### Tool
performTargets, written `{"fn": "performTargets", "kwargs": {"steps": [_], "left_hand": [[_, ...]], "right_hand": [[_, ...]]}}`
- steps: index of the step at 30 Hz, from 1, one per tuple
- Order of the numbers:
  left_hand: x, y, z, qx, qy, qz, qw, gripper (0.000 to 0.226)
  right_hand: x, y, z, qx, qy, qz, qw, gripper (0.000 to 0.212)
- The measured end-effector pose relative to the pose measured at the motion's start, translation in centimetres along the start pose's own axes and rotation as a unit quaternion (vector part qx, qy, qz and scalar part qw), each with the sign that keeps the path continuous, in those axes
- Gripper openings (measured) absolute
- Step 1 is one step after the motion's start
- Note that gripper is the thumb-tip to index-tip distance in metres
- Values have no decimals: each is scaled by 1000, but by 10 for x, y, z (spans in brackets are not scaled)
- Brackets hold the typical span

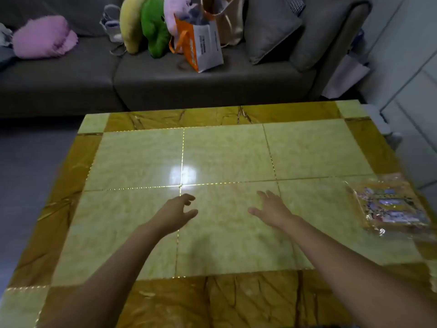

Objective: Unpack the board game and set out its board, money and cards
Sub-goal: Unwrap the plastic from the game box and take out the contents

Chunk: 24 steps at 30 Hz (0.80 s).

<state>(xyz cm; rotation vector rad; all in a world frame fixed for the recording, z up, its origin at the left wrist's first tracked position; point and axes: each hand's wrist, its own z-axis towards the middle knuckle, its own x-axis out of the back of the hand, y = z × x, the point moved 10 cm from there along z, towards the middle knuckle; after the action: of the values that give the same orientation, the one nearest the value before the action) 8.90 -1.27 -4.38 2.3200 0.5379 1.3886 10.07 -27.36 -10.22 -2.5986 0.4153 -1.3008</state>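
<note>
The board game (387,205) lies flat near the right edge of the table (227,152), still in a shiny clear plastic wrap, with a colourful printed face that is too blurred to read. My left hand (176,213) hovers over the middle of the table with loosely curled fingers and holds nothing. My right hand (272,209) is beside it, fingers spread and relaxed, also holding nothing. Both hands are well to the left of the game, apart from it.
The table top is glossy yellow-green tile with a brown marbled border. Behind it stands a grey sofa (212,79) with plush toys (153,24), a pink cushion (43,36) and an orange-and-white bag (201,46). Grey floor lies to the left.
</note>
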Motion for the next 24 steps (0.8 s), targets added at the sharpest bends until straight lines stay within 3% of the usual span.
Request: {"fn": "performTargets", "kwargs": {"steps": [6, 15, 19, 24], "left_hand": [[-41, -18, 60, -46, 51, 23, 997, 28], [-81, -3, 111, -149, 201, 76, 965, 16], [-83, 3, 111, -144, 248, 55, 956, 15], [-90, 0, 115, -49, 247, 60, 966, 23]], "right_hand": [[-14, -32, 50, 92, 78, -132, 984, 45], [-24, -52, 76, 221, 210, -206, 930, 32], [-24, -55, 74, 257, 265, -217, 904, 30], [-23, -51, 67, 262, 295, -192, 898, 35]]}}
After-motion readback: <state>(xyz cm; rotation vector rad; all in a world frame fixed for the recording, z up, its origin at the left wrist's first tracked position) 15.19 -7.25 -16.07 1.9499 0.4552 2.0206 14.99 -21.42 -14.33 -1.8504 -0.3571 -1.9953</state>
